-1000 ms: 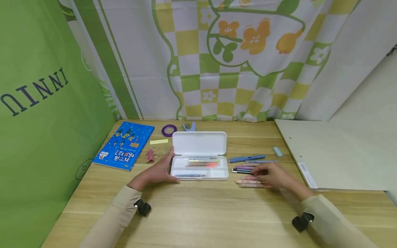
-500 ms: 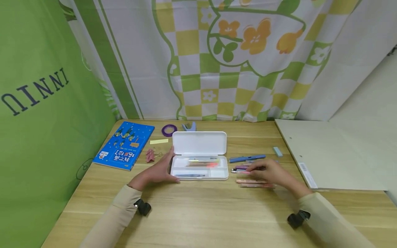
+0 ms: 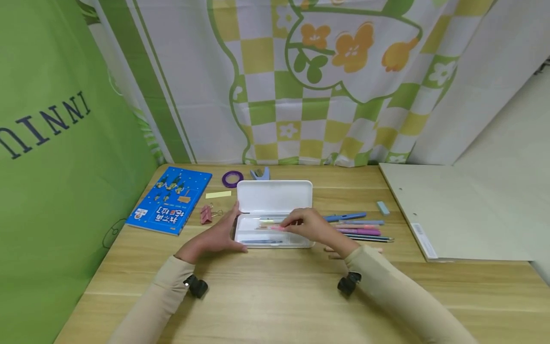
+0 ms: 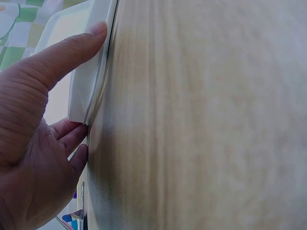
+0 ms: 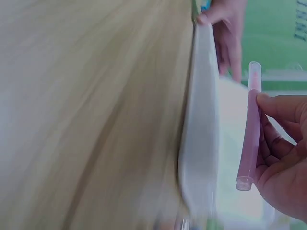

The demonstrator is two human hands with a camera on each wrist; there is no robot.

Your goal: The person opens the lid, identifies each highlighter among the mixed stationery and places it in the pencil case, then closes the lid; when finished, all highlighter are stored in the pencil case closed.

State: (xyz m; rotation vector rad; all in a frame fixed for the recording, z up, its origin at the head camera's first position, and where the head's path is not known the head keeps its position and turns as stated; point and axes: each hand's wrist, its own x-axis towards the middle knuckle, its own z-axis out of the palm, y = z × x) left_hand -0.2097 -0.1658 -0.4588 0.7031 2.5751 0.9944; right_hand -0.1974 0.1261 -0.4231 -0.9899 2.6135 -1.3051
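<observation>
An open white pencil case lies on the table with its lid tipped back. My left hand grips its left end, thumb along the front edge and fingers behind the corner. Between thumb and fingers, my right hand pinches a pink pen with a translucent barrel and a clear end, held over the case's back compartment. Several pens lie in that compartment, partly hidden by the hand. In the front compartment is a blue-grey pen. In the left wrist view the thumb presses the case's side.
Right of the case lie several pens, including a blue pen, a magenta pen and dark pencils. Around stand an eraser, a board, a blue book, purple tape, a pink binder clip and yellow paper.
My right hand has picked the pink pen from the group on the right and carried it left over the pencil case. My left hand stays at the case's left end.
</observation>
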